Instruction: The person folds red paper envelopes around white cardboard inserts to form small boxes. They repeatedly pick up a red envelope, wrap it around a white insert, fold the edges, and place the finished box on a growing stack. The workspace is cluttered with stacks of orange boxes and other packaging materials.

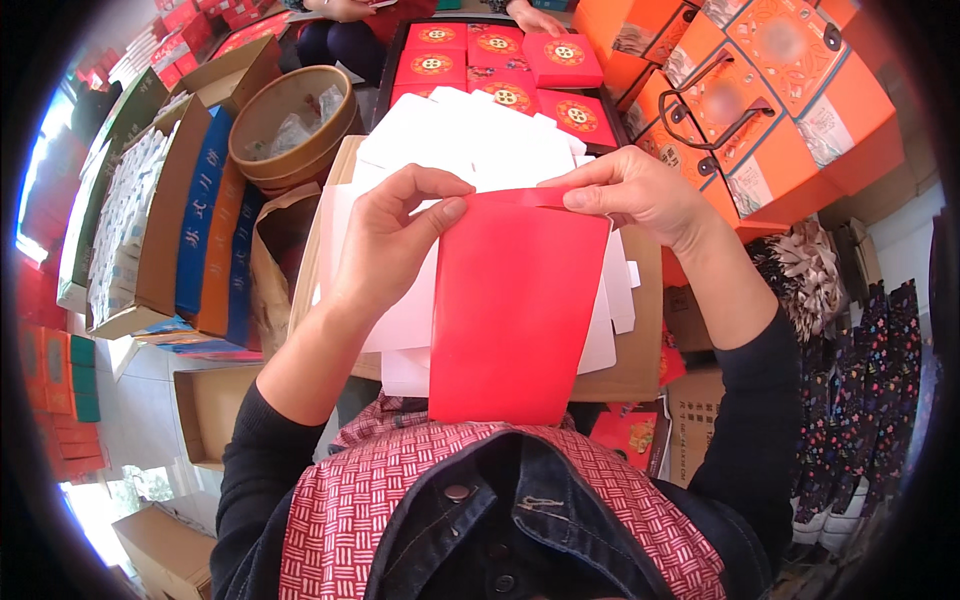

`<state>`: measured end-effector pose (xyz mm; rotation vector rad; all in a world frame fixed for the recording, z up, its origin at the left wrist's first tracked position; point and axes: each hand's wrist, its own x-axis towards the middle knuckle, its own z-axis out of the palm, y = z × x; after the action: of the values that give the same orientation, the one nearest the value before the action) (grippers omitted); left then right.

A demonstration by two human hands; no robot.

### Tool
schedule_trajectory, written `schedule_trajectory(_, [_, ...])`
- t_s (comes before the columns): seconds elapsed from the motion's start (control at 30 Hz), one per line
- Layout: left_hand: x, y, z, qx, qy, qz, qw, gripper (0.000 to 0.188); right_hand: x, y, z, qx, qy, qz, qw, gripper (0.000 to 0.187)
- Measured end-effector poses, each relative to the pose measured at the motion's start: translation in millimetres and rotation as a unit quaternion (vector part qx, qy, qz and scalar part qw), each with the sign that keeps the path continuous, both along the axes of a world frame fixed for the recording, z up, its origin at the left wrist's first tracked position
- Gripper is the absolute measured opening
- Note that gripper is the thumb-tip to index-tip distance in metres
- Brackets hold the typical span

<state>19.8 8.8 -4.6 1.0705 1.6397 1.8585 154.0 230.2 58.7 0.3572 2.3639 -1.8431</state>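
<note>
A flat red cardboard box blank (515, 310) hangs upright in front of my body, its top strip folded along a crease. My left hand (390, 230) pinches its upper left corner between thumb and finger. At the upper right, my right hand (640, 195) grips the folded strip with the thumb in front; the other fingers are partly hidden behind it. Behind the red piece lies a loose pile of flat white cardboard blanks (440, 135), spread over a brown carton (640, 345). The red piece hides the middle of that pile.
Beyond the pile is a black tray (392, 75) of red boxes, where another person's hand (535, 18) reaches in. Orange handled boxes (790, 150) stack at right. At left are a round tub (290, 130) and an open box (165, 240) of small packets.
</note>
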Motion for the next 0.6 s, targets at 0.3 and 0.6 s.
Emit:
schedule_trajectory(0.3, [7, 5, -11, 0.002, -0.002, 0.022, 1.000, 0.016, -5, -19, -39, 0.018, 0.087, -0.113, 0.990, 0.024])
schedule_trajectory(0.6, [12, 10, -15, -0.029, -0.014, 0.027, 0.999, 0.018, 0, -29, -38, -0.010, 0.131, -0.031, 0.991, 0.043])
